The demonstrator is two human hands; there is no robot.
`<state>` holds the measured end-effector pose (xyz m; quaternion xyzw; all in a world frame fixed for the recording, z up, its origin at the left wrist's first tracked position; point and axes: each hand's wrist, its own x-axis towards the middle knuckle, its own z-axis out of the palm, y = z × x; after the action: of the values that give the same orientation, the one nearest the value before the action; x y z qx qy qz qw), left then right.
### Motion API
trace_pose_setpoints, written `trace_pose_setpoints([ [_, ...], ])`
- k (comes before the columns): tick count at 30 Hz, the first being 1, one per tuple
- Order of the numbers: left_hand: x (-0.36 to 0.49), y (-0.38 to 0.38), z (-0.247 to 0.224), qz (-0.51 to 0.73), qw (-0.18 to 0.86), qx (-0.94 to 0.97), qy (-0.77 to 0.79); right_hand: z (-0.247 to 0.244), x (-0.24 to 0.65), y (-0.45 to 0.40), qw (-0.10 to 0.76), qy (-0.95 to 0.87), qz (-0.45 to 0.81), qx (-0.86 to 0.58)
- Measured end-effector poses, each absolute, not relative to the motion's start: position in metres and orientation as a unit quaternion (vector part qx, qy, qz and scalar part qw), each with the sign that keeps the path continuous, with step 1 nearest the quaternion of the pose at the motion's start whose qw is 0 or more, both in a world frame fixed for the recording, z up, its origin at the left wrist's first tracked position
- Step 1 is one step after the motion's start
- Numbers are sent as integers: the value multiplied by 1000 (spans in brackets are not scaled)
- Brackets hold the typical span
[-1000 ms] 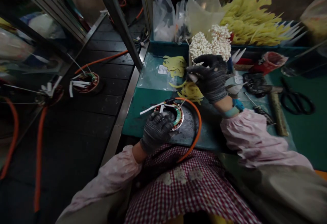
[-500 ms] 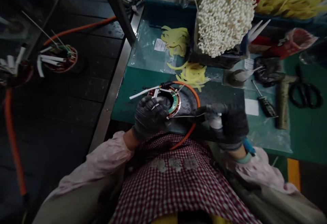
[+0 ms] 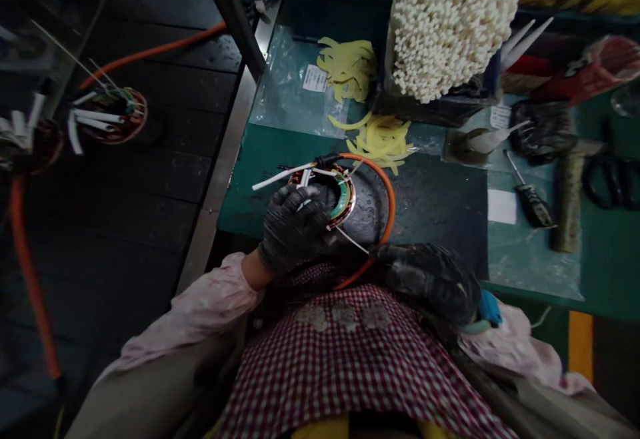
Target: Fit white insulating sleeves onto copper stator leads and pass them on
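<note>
My left hand (image 3: 295,229), in a black glove, is closed on the near left side of a motor stator (image 3: 345,202). This ring has copper windings and a green inner board, and white sleeves (image 3: 283,177) stick out at its left. An orange cable (image 3: 391,199) leaves its top and curves round to the right and down. A thin white cord (image 3: 354,240) runs from the stator's lower edge to my right hand (image 3: 427,275). That gloved hand pinches the cord's end between its fingertips, low at the table's front edge.
Yellow strips (image 3: 383,140) lie behind the stator. A box of white sticks (image 3: 450,32) stands at the back. To the right are a screwdriver (image 3: 533,202), a hammer (image 3: 569,205), scissors (image 3: 613,179) and a glue bottle (image 3: 493,139). More wound stators (image 3: 117,115) sit at left.
My right hand has moved down and turned, and the cord now slants downward instead of running level. The left hand keeps its hold on the stator. The view has shifted slightly.
</note>
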<state>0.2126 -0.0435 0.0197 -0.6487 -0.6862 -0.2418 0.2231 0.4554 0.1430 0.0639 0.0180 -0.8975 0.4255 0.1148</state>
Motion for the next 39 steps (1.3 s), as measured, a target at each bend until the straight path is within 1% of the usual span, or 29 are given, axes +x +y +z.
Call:
trace_pose_setpoints([
  [2, 214, -45, 24, -233, 215, -649, -691, 64, 441, 136, 131, -904, 406, 29],
  [4, 214, -49, 25, -230, 198, -654, -693, 59, 420, 127, 146, -919, 365, 11],
  [8, 212, -55, 20, -271, 161, -658, -684, 42, 383, 120, 240, -916, 317, -46],
  [10, 210, -55, 17, -294, 156, -653, -680, 40, 376, 129, 261, -911, 314, -59],
  [12, 211, -52, 16, -296, 160, -648, -684, 43, 379, 144, 241, -913, 329, -15],
  [14, 213, -50, 16, -292, 169, -640, -690, 49, 387, 157, 211, -909, 350, 88],
  [16, 216, -47, 17, -290, 177, -631, -697, 51, 396, 161, 202, -897, 354, 172],
  [17, 217, -47, 18, -288, 179, -629, -700, 51, 400, 160, 192, -896, 359, 176],
  [18, 218, -47, 18, -285, 180, -627, -702, 50, 402, 156, 177, -900, 367, 153],
  [21, 218, -48, 16, -286, 167, -631, -701, 44, 401, 141, 110, -916, 385, 24],
  [22, 217, -49, 14, -291, 163, -633, -699, 41, 399, 138, 107, -920, 378, -2],
  [25, 215, -48, 12, -309, 156, -631, -695, 37, 389, 136, 165, -925, 344, 6],
  [27, 214, -47, 12, -319, 165, -634, -685, 38, 380, 139, 204, -930, 306, -19],
  [29, 214, -44, 13, -322, 175, -637, -678, 42, 369, 141, 192, -946, 250, -73],
  [31, 214, -42, 15, -314, 180, -636, -682, 47, 356, 143, 156, -957, 230, -79],
  [33, 214, -41, 16, -302, 184, -636, -686, 51, 345, 145, 147, -943, 295, -45],
  [36, 215, -41, 15, -289, 210, -640, -681, 57, 335, 154, 158, -868, 470, -12],
  [38, 215, -42, 13, -287, 219, -635, -683, 59, 334, 161, 130, -822, 554, 15],
  [39, 215, -42, 13, -288, 217, -633, -685, 59, 334, 163, 114, -812, 571, 26],
])
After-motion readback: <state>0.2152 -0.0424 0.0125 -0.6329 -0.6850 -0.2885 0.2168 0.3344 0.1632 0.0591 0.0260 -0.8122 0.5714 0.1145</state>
